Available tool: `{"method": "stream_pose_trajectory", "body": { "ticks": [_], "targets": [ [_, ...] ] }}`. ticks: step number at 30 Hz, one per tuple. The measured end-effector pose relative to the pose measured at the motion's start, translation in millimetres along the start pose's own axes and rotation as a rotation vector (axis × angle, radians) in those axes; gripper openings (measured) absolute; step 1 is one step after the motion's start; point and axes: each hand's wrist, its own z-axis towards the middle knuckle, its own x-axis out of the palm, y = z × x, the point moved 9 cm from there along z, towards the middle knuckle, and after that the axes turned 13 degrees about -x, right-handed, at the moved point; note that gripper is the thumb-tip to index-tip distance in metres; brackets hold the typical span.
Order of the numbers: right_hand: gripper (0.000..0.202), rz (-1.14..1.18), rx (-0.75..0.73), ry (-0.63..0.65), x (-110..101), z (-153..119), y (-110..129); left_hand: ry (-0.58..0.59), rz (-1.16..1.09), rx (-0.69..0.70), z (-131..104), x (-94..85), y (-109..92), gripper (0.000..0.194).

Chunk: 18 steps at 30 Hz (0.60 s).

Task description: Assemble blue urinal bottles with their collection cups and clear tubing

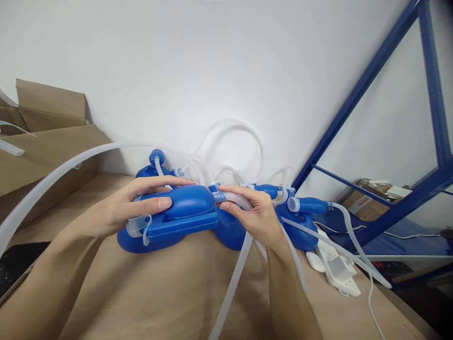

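Two hands: my left hand (115, 208) and my right hand (260, 215) are both at work above the bench (159, 293).
Left fingers: wrapped over the held blue vessel (191, 200), thumb flat on its near side, the others along the top.
Right fingers: closed in a pinch around a ribbed hose (239, 200), thumb below, just beside the clear neck (219, 196) that joins it to the vessel.
Held blue vessel: lying lengthwise at the centre of my view, its neck toward 3 o'clock and its clear clip (136, 226) toward 8 o'clock.
Other blue vessels (clock taken from the held one): a partly hidden one (145, 172) at 11 o'clock; one (231, 231) at 4, behind my right hand; another (300, 236) farther off, between 3 and 4.
Long pale hose (63, 167): arching over my left wrist toward 9 o'clock.
Looped hoses (262, 141): at 1 o'clock, before the white wall (212, 61).
Cardboard box (42, 151): at 10 o'clock, flaps open.
Dark object (21, 264): at 8 o'clock, too little of it showing for me to name.
Power strip (348, 285): at 4 o'clock, an adapter (342, 268) on it and a white rounded piece (314, 261) just beside.
Blue metal frame (357, 94): rising toward 2 o'clock.
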Motion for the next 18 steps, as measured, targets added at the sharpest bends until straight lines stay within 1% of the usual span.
{"method": "stream_pose_trajectory", "body": {
  "ticks": [4, 7, 10, 15, 18],
  "targets": [
    [0.028, -0.02, 0.009, -0.038, 0.5, 0.1, -1.3, -0.017, 0.08, 0.007, -0.3, 0.9, 0.2, 0.061],
    [0.028, -0.032, 0.021, -0.062, -0.1, -0.3, -2.2, -0.051, 0.105, 0.027, -5.0, 0.9, -1.5, 0.061],
    [0.029, -0.035, 0.01, -0.046, -0.1, -0.1, -1.1, -0.068, 0.12, 0.027, -8.3, 1.2, -2.4, 0.06],
    [0.028, -0.057, -0.031, -0.008, 0.5, 1.0, 2.4, -0.016, 0.104, 0.06, -7.3, 3.6, -9.0, 0.057],
    [0.027, -0.058, -0.034, -0.006, 0.3, 1.5, 0.9, -0.04, 0.104, 0.063, -6.1, 0.9, -10.2, 0.055]
  ]
}}
